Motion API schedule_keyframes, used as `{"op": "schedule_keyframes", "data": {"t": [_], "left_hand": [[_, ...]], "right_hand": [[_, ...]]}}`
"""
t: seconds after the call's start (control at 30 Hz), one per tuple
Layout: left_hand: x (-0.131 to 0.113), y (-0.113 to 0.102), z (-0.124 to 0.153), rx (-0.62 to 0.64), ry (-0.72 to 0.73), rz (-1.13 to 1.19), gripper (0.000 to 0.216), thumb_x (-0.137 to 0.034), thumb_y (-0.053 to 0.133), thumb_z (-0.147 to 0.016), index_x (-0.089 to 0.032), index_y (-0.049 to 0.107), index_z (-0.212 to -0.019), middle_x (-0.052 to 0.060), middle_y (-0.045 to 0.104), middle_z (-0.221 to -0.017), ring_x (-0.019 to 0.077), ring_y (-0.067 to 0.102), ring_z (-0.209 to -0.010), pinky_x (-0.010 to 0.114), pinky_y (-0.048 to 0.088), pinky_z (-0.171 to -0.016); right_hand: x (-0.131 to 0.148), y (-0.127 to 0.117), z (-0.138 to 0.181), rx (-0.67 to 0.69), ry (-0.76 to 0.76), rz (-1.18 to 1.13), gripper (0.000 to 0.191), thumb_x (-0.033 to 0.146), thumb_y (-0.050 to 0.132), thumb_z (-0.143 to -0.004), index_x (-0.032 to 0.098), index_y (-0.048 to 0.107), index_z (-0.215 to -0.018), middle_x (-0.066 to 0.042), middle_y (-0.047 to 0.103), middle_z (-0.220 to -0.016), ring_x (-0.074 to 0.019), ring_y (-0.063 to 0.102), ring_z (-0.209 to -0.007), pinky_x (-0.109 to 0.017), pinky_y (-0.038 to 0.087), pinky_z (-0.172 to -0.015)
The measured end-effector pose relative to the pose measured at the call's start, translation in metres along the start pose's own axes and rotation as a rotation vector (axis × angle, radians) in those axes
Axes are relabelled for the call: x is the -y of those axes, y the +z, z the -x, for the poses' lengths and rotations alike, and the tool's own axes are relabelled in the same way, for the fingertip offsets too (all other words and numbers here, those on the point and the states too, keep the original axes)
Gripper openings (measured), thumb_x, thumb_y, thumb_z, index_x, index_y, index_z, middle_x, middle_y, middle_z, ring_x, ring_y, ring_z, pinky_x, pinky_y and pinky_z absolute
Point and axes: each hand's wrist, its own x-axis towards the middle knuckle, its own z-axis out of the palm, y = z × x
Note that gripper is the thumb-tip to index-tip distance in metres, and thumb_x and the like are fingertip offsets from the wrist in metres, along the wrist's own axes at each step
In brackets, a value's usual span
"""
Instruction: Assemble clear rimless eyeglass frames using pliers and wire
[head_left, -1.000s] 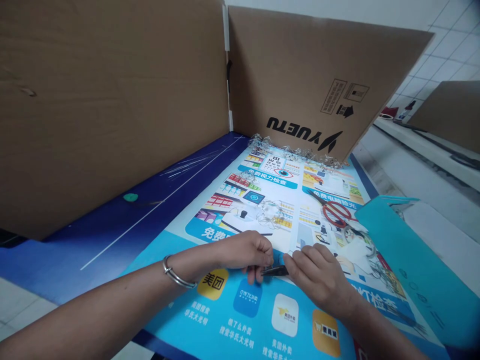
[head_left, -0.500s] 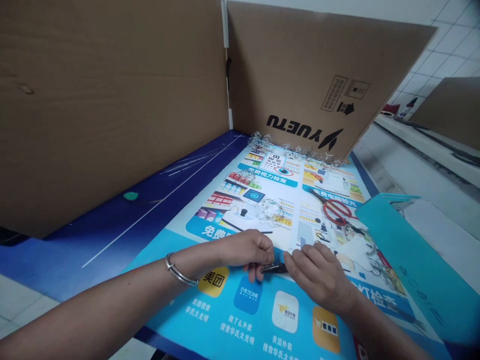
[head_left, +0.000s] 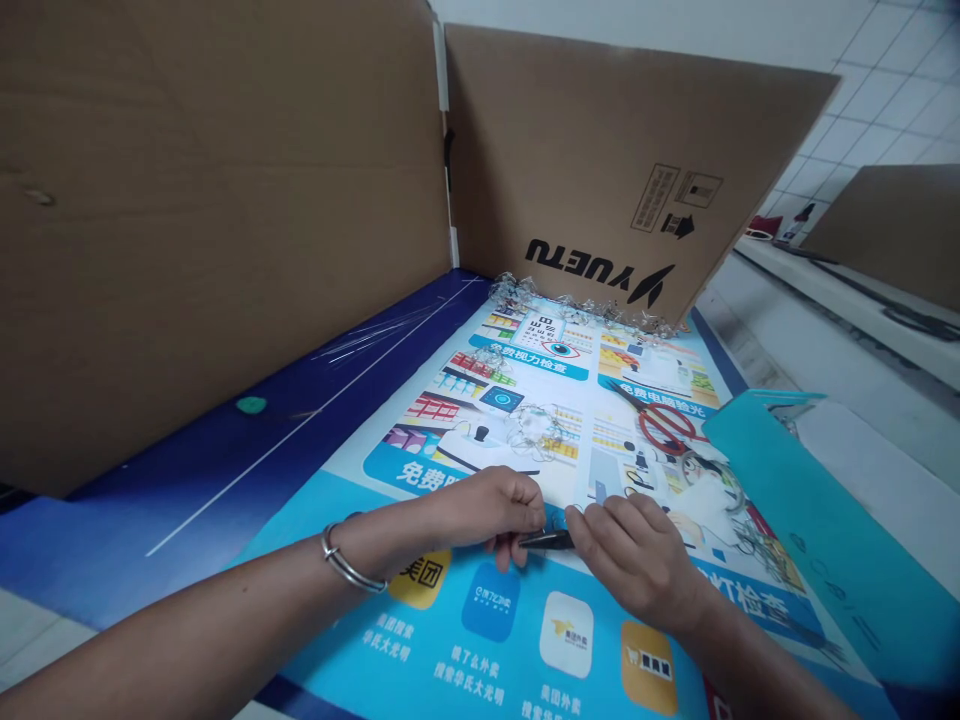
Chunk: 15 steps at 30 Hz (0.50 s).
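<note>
My right hand (head_left: 637, 555) is closed around a pair of pliers (head_left: 549, 541), whose dark, tapered jaws stick out leftward; the handles are hidden in the palm. Close by on the left, my left hand (head_left: 506, 510) is pinched shut at the tips of the jaws. Whatever it holds is too small or too covered to make out. A metal bangle (head_left: 349, 562) circles the left wrist. Both hands are over a printed poster sheet (head_left: 300, 560) on the table. Beyond them lies a loose tangle of thin wire (head_left: 541, 432).
Red-handled scissors (head_left: 671, 428) lie past my right hand. A teal folder (head_left: 795, 510) is at the right, with wire bits (head_left: 761, 540) beside it. Cardboard panels (head_left: 225, 220) stand at left and back, and more curled wire (head_left: 592, 312) lines the back panel's foot.
The camera view has shifted slightly, moving the scene a little left and down. Both hands keep nearly the same pose, and the pliers' jaws stay beside the left fingertips.
</note>
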Motion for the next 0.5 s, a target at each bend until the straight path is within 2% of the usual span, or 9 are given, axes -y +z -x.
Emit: {"op": "schedule_keyframes", "data": {"t": [0.27, 0.5], "left_hand": [[0.0006, 0.0007, -0.0008, 0.018, -0.011, -0.001, 0.031, -0.044, 0.054, -0.080, -0.014, 0.054, -0.073, 0.002, 0.062, -0.056, 0.0090, 0.056, -0.044, 0.019, 0.036, -0.042], [-0.0024, 0.0024, 0.0003, -0.005, -0.001, -0.034, 0.031, -0.045, 0.055, -0.079, -0.014, 0.053, -0.073, 0.001, 0.062, -0.055, 0.0093, 0.055, -0.043, 0.019, 0.039, -0.043]], "right_hand": [[-0.0013, -0.0005, 0.0014, -0.061, -0.047, 0.044, 0.027, 0.018, 0.057, -0.082, 0.013, 0.057, -0.109, -0.006, 0.063, -0.087, -0.0205, 0.056, -0.082, -0.037, 0.037, -0.068], [-0.0024, -0.0005, -0.0002, -0.006, -0.040, 0.044, 0.023, 0.017, 0.053, -0.084, 0.015, 0.057, -0.106, -0.006, 0.063, -0.085, -0.0205, 0.053, -0.079, -0.038, 0.036, -0.066]]}}
